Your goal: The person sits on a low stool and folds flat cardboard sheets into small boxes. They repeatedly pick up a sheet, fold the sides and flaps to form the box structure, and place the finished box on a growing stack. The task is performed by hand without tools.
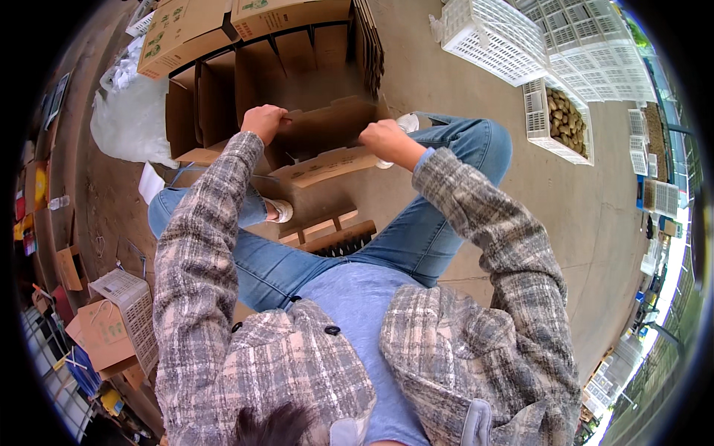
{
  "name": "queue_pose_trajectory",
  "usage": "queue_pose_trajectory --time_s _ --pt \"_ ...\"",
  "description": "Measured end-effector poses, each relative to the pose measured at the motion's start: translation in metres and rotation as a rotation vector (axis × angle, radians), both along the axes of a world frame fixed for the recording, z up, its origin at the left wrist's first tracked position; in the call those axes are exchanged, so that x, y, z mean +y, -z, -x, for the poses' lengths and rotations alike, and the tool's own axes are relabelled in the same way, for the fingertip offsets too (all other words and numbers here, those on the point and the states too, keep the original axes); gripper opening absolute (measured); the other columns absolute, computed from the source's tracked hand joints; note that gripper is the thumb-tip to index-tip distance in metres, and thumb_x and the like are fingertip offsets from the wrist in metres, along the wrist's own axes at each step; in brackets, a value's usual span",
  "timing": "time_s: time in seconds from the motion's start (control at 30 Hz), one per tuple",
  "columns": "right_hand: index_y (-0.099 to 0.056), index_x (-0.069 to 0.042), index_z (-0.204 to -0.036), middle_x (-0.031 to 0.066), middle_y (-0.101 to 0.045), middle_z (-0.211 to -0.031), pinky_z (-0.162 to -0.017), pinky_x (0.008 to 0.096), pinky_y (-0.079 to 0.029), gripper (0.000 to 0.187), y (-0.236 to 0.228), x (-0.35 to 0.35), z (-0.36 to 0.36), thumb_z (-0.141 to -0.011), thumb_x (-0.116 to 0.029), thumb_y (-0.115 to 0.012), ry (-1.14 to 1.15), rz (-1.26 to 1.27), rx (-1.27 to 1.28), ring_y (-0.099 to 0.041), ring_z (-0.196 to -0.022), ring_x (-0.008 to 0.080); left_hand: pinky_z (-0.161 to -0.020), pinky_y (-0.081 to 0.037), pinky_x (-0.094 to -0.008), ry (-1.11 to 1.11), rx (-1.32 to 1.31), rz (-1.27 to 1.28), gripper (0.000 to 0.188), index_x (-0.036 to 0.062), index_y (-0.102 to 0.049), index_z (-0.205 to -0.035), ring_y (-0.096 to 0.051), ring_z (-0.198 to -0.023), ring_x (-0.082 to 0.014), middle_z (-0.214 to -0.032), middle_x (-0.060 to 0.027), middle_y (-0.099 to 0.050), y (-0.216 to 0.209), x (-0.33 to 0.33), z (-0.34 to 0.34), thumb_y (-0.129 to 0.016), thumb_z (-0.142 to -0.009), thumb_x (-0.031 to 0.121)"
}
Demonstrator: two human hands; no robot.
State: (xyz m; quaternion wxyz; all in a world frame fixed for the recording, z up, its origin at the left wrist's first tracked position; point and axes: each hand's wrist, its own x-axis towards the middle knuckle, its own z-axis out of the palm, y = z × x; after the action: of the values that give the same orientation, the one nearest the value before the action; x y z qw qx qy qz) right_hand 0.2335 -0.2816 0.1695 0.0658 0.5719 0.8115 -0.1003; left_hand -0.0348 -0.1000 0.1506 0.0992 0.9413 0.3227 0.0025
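Between my knees stands a brown cardboard carton (327, 165) with its flaps up and its top open. My left hand (264, 123) is closed at the carton's far left edge, the fingertips pinched on the cardboard. At the right edge, my right hand (393, 143) is closed on the same carton, knuckles up. Both hands' gripping fingertips are partly hidden. Just beyond, several more open cartons (256, 70) stand in a row, with flattened cardboard (367, 44) upright at their right end.
Printed cartons (186, 33) lie at the far left beside a clear plastic bag (134, 126). White plastic crates (494, 41) are stacked at the far right; one crate (535, 115) holds brown roundish produce (567, 123). A white bottle-like object (406, 123) is behind my right hand.
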Motion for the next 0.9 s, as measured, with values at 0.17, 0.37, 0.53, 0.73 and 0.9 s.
queue_pose_trajectory --time_s 0.17,0.37,0.53,0.73,0.9 --pt "-0.076 -0.008 -0.085 0.0088 -0.076 -0.088 -0.072 0.0426 -0.056 0.011 0.015 0.042 0.02 -0.083 -0.011 -0.066 -0.055 0.041 -0.194 -0.073 -0.09 0.03 -0.077 -0.054 -0.0438 -0.043 0.067 -0.03 0.018 0.0157 -0.076 -0.097 -0.065 -0.095 -0.0276 -0.091 -0.0065 -0.07 0.0 -0.012 -0.016 -0.067 -0.089 0.029" --pt "-0.074 0.001 -0.099 0.0174 -0.074 -0.1 -0.08 0.0488 -0.055 0.022 0.025 0.044 0.023 -0.077 0.001 -0.073 -0.067 0.473 -0.058 -0.07 -0.101 0.0318 -0.081 -0.048 -0.0366 0.089 -0.247 -0.453 0.035 0.0103 -0.062 -0.117 -0.056 -0.092 -0.0248 -0.1 -0.0065 -0.053 -0.024 -0.067 -0.031 -0.066 -0.082 0.011" --pt "-0.074 0.0 -0.103 0.0131 -0.074 -0.096 -0.08 0.0453 -0.055 0.024 -0.003 0.05 0.017 -0.089 -0.017 -0.064 0.061 0.717 -0.125 -0.07 -0.091 0.0319 -0.089 -0.049 -0.0415 0.382 -0.241 0.039 0.024 0.0057 -0.055 -0.11 -0.057 -0.099 -0.0293 -0.102 -0.0126 -0.054 -0.026 -0.116 -0.011 -0.064 -0.09 0.013" --pt "-0.072 -0.008 -0.116 0.0124 -0.071 -0.115 -0.087 0.0442 -0.055 0.033 0.036 0.054 -0.007 -0.084 -0.017 -0.07 -0.003 0.739 -0.107 -0.067 -0.108 0.0308 -0.098 -0.042 -0.0438 0.014 -0.282 0.1 0.045 0.0056 -0.046 -0.126 -0.052 -0.115 -0.0365 -0.128 -0.0194 -0.05 0.001 -0.167 -0.033 -0.068 -0.089 0.02" --pt "-0.066 -0.011 -0.127 0.0103 -0.068 -0.124 -0.092 0.0461 -0.053 0.051 0.056 0.038 0.015 -0.079 -0.018 -0.08 -0.105 0.801 -0.013 -0.063 -0.117 0.0285 -0.106 -0.034 -0.0486 -0.139 -0.277 0.343 0.06 0.0039 -0.041 -0.139 -0.05 -0.123 -0.0381 -0.134 -0.0194 -0.049 0.04 -0.146 -0.02 -0.066 -0.092 0.033"
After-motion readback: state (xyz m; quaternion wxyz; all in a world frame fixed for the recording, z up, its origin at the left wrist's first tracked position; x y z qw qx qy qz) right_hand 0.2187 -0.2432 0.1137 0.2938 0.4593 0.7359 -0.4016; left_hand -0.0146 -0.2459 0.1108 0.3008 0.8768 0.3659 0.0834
